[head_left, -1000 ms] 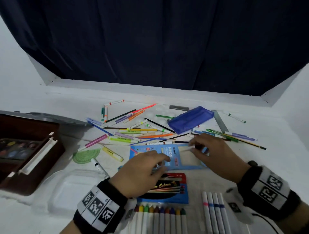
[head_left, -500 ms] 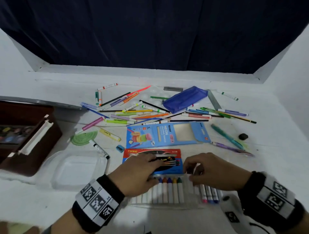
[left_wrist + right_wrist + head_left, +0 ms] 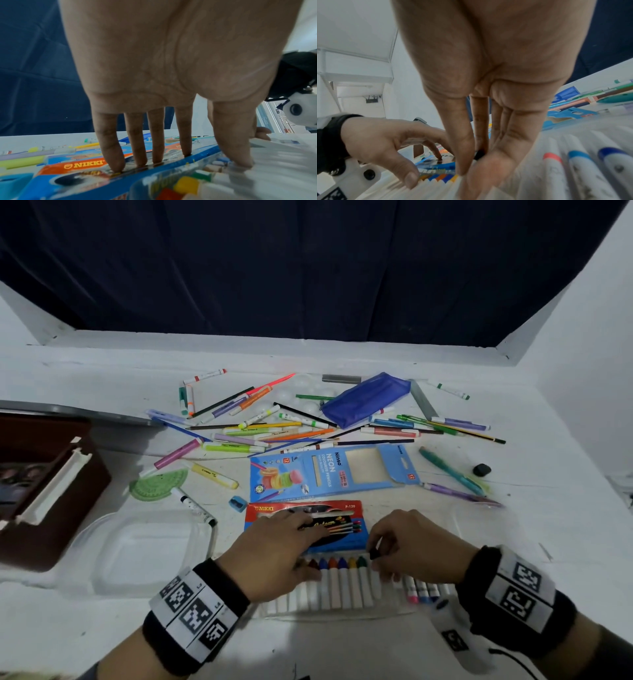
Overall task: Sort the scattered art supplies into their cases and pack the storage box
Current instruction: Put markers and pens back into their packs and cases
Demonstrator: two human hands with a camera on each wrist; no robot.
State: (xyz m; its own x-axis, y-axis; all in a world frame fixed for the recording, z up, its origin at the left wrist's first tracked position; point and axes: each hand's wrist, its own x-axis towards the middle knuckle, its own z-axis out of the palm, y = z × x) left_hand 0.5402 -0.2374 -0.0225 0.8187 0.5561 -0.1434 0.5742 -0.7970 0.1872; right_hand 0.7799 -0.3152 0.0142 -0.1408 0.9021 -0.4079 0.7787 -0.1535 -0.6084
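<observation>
Crayons (image 3: 342, 580) in a side-by-side row, tips pointing away, left hand (image 3: 274, 553) fingers straight, pressing NIKKI box (image 3: 346, 510), right hand (image 3: 414, 546) pinching black crayon (image 3: 373, 554), Ninso NEON box (image 3: 329, 470) lengthwise across desk (image 3: 342, 645).

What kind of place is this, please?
Probably a home or hobby art desk: a white table strewn with pens and pencils, a dark curtain behind, and a paint set box at the left.
</observation>
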